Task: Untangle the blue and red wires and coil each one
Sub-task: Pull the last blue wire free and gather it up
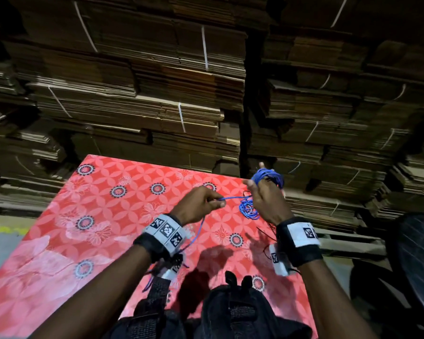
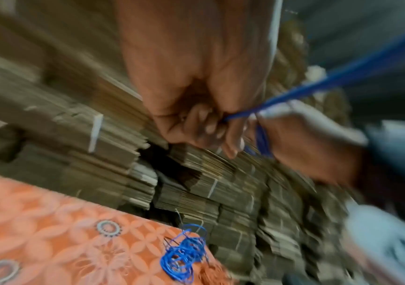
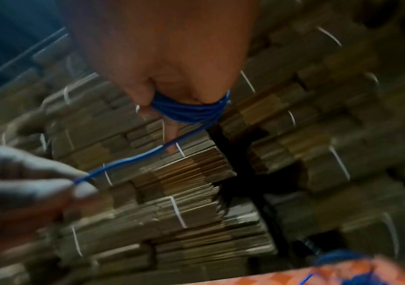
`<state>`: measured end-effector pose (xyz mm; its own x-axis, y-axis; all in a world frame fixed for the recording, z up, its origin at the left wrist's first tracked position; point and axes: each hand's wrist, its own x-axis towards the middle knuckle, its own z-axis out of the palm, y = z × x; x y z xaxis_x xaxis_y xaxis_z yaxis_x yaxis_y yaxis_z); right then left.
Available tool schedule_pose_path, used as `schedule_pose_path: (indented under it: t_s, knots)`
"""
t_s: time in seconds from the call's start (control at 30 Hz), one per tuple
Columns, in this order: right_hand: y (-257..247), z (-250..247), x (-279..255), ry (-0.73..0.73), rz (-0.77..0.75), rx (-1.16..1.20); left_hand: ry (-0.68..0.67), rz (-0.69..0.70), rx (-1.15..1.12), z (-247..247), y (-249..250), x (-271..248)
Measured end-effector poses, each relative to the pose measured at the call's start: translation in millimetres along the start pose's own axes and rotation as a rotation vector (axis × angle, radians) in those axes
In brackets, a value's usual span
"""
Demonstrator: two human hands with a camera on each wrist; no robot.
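My left hand (image 1: 198,204) pinches the blue wire (image 1: 233,198) and should feed it taut. Loose blue loops, with thin dark strands I take for the red wire (image 1: 247,193), lie near the table's (image 1: 59,241) far right corner. My right hand (image 1: 264,199) has blue turns wrapped round its fingers — keep them even.

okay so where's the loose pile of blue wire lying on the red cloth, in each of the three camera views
Head: the blue wire pile lies right of centre, between the two hands, near the far edge of the red cloth.
Left wrist: low, right of centre, at the cloth's edge.
Right wrist: only a blurred blue patch in the bottom right corner; probably the pile.
Shared landmark: the stacked cardboard behind the cloth.
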<state>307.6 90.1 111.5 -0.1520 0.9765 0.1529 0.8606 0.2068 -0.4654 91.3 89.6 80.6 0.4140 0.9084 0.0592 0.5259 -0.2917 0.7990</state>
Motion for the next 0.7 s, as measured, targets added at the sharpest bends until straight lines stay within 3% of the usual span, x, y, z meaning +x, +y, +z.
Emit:
schedule_pose_path:
  t_s: [0.17,0.37,0.53,0.7]
  knots:
    - [-15,8,-3,-0.097,-0.016,-0.308,0.021,0.031,0.715,-21,5,8]
    - [-26,8,0,-0.169,-0.1,-0.501,-0.088,0.024,1.184,-22,4,11]
    - [-24,13,3,-0.284,-0.103,-0.632,-0.152,0.041,1.313,-11,-6,15]
    - [-6,4,5,-0.34,-0.046,-0.56,-0.088,0.158,1.099,-15,-16,13]
